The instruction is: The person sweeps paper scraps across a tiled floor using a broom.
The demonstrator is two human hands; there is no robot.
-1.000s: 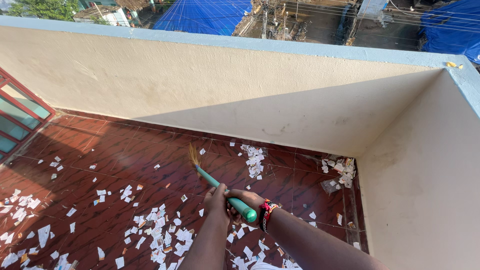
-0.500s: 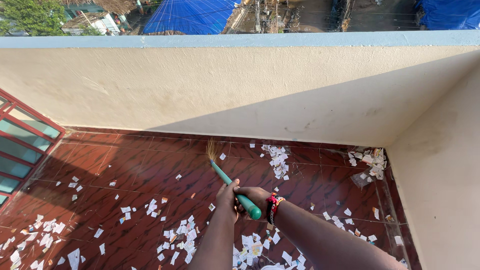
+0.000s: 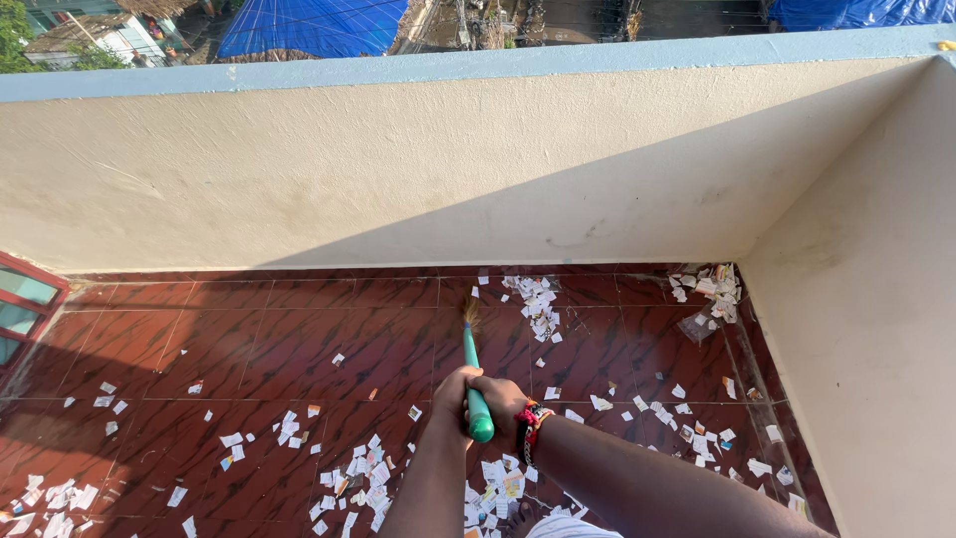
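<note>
Both hands grip a broom's green handle (image 3: pixel 474 384) near its rounded end. My left hand (image 3: pixel 452 397) wraps the shaft from the left; my right hand (image 3: pixel 501 401), with a red and black wristband, wraps it from the right. The handle points away from me, nearly straight ahead, and its straw bristles (image 3: pixel 469 313) touch the red tiled floor (image 3: pixel 249 349). Just beyond the bristles lies a cluster of white paper scraps (image 3: pixel 538 302). More torn paper scraps (image 3: pixel 368 468) lie scattered on the tiles around and below my hands.
A cream parapet wall (image 3: pixel 398 169) with a blue top closes the far side, and a second wall (image 3: pixel 866 329) closes the right. Paper scraps and a clear plastic bit (image 3: pixel 702 289) are heaped in the corner. A red-framed window (image 3: pixel 20 309) is at the left edge.
The broom has swung to the right, from pointing up-left to nearly straight ahead. The bristles now sit closer to the paper cluster. The view has shifted right, so less of the window shows.
</note>
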